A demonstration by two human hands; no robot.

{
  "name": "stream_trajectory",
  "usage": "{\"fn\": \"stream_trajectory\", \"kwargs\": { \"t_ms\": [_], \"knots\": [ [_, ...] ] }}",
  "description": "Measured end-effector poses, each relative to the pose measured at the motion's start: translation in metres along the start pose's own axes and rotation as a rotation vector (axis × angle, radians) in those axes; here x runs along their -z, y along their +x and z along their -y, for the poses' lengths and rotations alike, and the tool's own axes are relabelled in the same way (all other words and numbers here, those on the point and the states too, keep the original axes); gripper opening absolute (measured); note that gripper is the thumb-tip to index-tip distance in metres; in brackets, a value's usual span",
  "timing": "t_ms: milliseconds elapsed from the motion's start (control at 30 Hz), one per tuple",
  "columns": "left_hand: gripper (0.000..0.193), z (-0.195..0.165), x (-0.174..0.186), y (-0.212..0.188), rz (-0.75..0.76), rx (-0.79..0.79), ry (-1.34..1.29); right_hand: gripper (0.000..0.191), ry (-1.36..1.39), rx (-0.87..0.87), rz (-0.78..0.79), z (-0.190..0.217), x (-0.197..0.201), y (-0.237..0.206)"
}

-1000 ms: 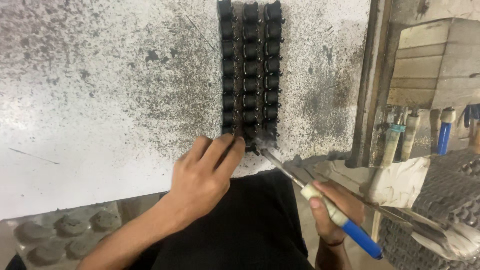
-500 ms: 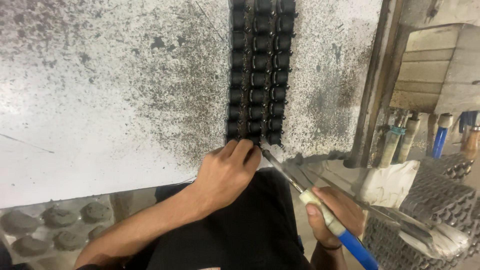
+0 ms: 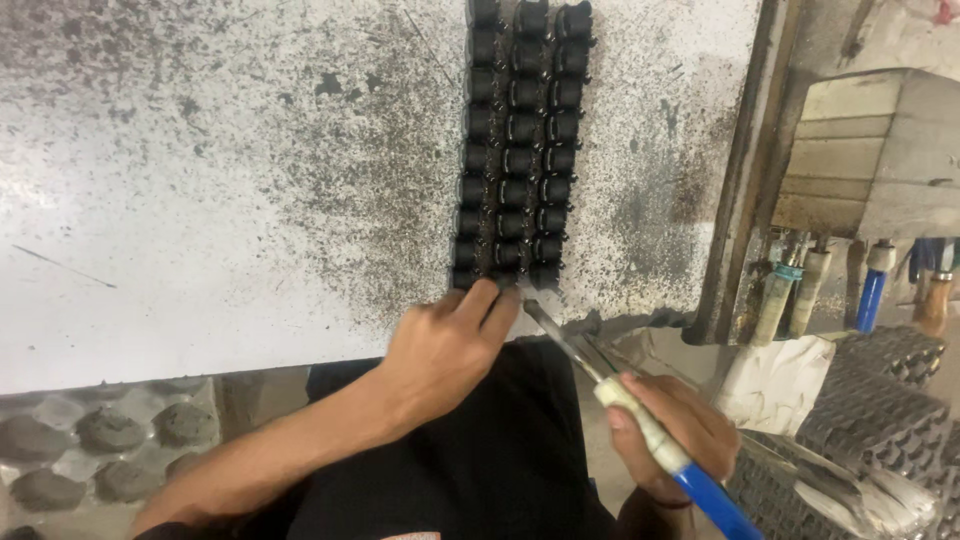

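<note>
Three columns of small black rubber parts (image 3: 518, 150) lie in a block on the stained white worktable (image 3: 200, 200), running from its far edge to its near edge. The left hand (image 3: 445, 345) rests at the near end of the block, fingertips pressed together on the nearest parts. The right hand (image 3: 675, 435) is closed around blue-handled pliers (image 3: 640, 425), whose tip sits just beside those fingertips.

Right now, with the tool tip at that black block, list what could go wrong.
1. The left hand has fingertips right beside the metal tool tip; a slip could jab them.
2. The black moulded block lies at the speckled table edge; prying might push it off.
</note>
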State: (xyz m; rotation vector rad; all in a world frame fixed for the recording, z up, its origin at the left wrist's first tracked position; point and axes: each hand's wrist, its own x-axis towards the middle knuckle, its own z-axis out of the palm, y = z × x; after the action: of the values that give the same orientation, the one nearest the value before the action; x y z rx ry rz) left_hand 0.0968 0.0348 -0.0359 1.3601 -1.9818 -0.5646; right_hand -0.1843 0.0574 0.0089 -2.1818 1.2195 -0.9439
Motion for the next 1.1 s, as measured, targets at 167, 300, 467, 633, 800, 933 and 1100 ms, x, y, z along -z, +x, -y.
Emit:
{"fn": "stream_trajectory", "kwargs": {
  "t_ms": [167, 300, 467, 633, 800, 933, 1100],
  "knots": [
    [0.028, -0.003, 0.096, -0.003, -0.374, -0.032, 0.061, 0.033, 0.071, -0.158, -0.283, -0.014, -0.013, -0.019],
    [0.043, 0.02, 0.06, -0.012, -0.213, 0.058, 0.099, 0.038, 0.06, -0.129, -0.148, -0.011, -0.028, -0.022],
    [0.038, 0.037, 0.001, -0.041, -0.096, 0.094, -0.028, 0.034, -0.02, -0.141, -0.171, 0.001, -0.027, -0.015],
    [0.033, 0.028, -0.011, -0.027, -0.127, -0.008, -0.008, 0.03, 0.001, -0.16, -0.128, 0.008, -0.031, -0.005],
    [0.024, 0.023, -0.025, -0.017, -0.031, -0.005, 0.036, 0.029, -0.016, -0.157, -0.079, 0.012, -0.03, 0.008],
    [0.027, 0.021, -0.036, -0.023, -0.031, -0.007, 0.037, 0.029, -0.018, -0.144, -0.062, 0.013, -0.026, 0.009],
    [0.027, 0.014, -0.013, -0.004, -0.074, -0.01, 0.001, 0.031, -0.104, -0.121, -0.004, 0.0, -0.009, -0.004]
  ]
}}
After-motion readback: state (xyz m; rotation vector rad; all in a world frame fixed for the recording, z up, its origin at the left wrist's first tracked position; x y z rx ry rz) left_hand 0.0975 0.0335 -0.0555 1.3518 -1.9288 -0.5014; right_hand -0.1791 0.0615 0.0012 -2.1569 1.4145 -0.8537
